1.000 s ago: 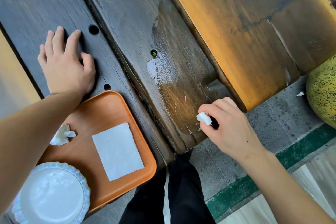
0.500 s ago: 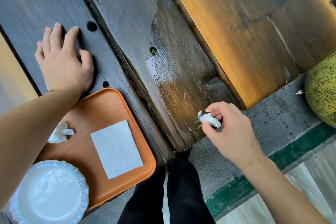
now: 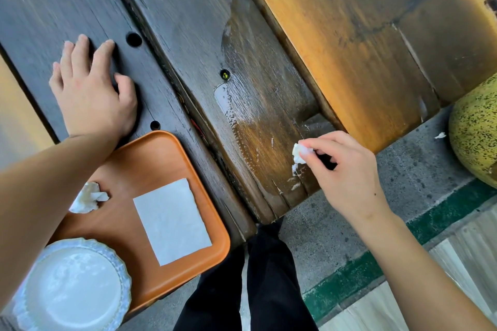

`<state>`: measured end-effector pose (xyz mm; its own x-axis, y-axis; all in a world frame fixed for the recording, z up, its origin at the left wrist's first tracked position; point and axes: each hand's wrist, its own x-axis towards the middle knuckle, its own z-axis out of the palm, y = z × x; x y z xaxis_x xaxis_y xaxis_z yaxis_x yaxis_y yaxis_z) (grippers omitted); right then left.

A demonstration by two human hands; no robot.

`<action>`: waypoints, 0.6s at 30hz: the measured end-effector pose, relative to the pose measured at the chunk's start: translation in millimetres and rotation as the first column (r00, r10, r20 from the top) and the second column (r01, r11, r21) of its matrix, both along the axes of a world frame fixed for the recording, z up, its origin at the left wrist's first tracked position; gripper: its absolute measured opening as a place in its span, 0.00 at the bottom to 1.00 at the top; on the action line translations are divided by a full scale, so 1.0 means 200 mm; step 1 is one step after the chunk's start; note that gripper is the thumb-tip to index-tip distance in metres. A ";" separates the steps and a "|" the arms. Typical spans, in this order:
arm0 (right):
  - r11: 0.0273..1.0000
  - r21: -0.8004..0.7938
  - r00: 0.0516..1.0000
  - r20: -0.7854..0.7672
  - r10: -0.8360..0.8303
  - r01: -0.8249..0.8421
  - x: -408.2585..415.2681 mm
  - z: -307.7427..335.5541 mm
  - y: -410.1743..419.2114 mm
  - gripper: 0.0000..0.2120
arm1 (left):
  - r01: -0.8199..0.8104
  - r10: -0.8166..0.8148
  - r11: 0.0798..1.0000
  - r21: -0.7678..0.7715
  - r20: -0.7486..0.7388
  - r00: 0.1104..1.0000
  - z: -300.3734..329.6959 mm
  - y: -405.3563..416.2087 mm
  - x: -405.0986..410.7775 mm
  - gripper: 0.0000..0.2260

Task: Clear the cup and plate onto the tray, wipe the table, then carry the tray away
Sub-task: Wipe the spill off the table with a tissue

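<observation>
Nearest the person, the plate sits on the near corner of the orange tray, so that part of the clearing looks done; no cup is in view. A flat napkin and a crumpled tissue lie on the tray too, probably parked there to leave with it. The tray overhangs the near edge of the table, handy for lifting. Just beyond it, the left hand lies flat on the dark wood with fingers spread, seemingly bracing the body. The right hand pinches a small white wad of tissue at the table's near edge, beside white shreds and a wet patch, so wiping appears unfinished.
</observation>
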<state>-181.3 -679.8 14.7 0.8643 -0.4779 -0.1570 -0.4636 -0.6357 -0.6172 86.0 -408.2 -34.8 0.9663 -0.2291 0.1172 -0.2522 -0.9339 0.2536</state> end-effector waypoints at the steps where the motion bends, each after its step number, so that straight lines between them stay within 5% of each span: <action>1: 1.000 0.022 1.000 -0.005 0.001 -0.001 -0.01 0.00 0.00 0.07 | 0.000 0.000 1.000 0.000 0.000 1.000 0.00 0.00 0.00 0.25; 10: 0.990 0.019 0.990 0.017 0.138 -0.139 -0.20 0.01 0.23 0.07 | 0.010 -0.010 1.000 0.002 0.006 1.000 -0.01 0.01 0.01 0.24; 18: 0.965 0.022 0.963 0.061 -0.262 0.261 -0.11 0.05 0.12 0.10 | 0.016 -0.016 1.000 0.000 0.015 1.000 0.00 0.01 0.00 0.24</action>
